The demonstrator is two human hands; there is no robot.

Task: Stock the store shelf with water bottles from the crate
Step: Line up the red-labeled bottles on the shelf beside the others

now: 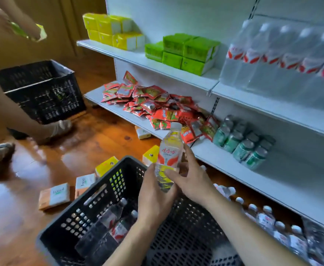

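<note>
Red characters "娃哈哈" on held water bottle (169,150) label

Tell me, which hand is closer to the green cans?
The right hand. It holds the bottle on the side toward the cans; the left hand grips the bottle's bottom, farther away over the crate.

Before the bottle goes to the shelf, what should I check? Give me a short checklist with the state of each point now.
1. Bottle held by both the left hand and the right hand: ok.
2. Bottle upright, white cap on: ok.
3. Bottle lifted clear of the crate: ok.
4. Bare space on the lower shelf right of the green cans: ok.
5. Cap tight: cannot tell.
6. More bottles left in the crate: ok.
</note>
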